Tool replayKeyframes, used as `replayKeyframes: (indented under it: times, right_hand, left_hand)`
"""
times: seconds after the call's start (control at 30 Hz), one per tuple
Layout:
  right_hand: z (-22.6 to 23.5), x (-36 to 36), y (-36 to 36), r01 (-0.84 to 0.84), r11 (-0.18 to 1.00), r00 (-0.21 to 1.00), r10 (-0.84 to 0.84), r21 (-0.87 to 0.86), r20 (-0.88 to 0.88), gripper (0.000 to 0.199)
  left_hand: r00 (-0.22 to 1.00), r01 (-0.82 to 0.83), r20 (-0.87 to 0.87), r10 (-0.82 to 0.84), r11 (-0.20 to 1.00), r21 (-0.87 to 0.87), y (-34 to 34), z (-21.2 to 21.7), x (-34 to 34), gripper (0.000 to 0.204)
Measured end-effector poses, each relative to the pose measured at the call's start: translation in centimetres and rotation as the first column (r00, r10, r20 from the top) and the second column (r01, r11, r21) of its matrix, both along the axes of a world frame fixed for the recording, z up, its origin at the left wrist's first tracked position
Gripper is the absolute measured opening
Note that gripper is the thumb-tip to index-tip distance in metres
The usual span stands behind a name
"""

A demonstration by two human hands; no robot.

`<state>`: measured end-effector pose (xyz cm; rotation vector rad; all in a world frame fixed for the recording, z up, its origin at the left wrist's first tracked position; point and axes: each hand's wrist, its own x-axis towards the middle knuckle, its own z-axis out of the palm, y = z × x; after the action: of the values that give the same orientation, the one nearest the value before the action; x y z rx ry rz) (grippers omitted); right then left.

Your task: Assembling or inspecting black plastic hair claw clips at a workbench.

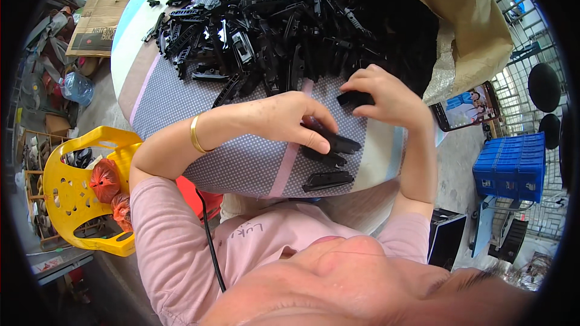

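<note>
Her left hand (pixel 290 118) presses a black plastic strip (pixel 335 142); her right hand (pixel 386 99) pinches a small black piece (pixel 353 98). The loose strip (pixel 328 180) at six o'clock, near the table's edge (pixel 254 184), could get knocked off.

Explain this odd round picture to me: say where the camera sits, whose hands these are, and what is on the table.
One wide fisheye camera sits on a person's head and looks down, so edges bend and the person's own face and pink sleeves show at the bottom. No machine here, only two bare hands. The left hand presses on a long black plastic part; the right hand pinches a smaller black piece. Both work on a table under a dotted cloth, beside a big pile of black parts spilling from a brown sack.
</note>
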<state>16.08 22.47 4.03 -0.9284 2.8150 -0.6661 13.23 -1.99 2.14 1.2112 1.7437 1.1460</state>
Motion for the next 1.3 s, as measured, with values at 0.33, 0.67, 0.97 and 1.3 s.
replayKeyframes:
  times: [0.33,0.67,0.97,1.3]
  right_hand:
    - [-0.3,-0.1,-1.9,0.069,0.962,0.995,-0.085,-0.265,-0.047,0.030]
    - [-0.3,-0.4,-2.4,0.274,0.731,0.902,-0.420,-0.625,-0.096,0.022]
    - [0.0,0.3,-3.3,0.216,0.687,0.974,-0.198,-0.694,0.107,0.022]
    - [-0.9,0.0,-3.6,0.029,0.756,0.976,-0.161,-0.654,-0.143,0.020]
  left_hand:
    - [0.079,-0.289,-0.961,0.266,0.929,0.233,0.8,-1.1,-3.6,0.019]
    - [0.278,-0.302,-0.909,0.310,0.927,0.224,1.0,-0.5,-3.8,0.023]
    - [0.280,-0.348,-0.925,0.257,0.925,0.152,-0.1,-0.3,-4.0,0.028]
    - [0.658,-0.587,0.655,0.372,0.798,0.136,-0.5,1.1,-4.9,0.031]
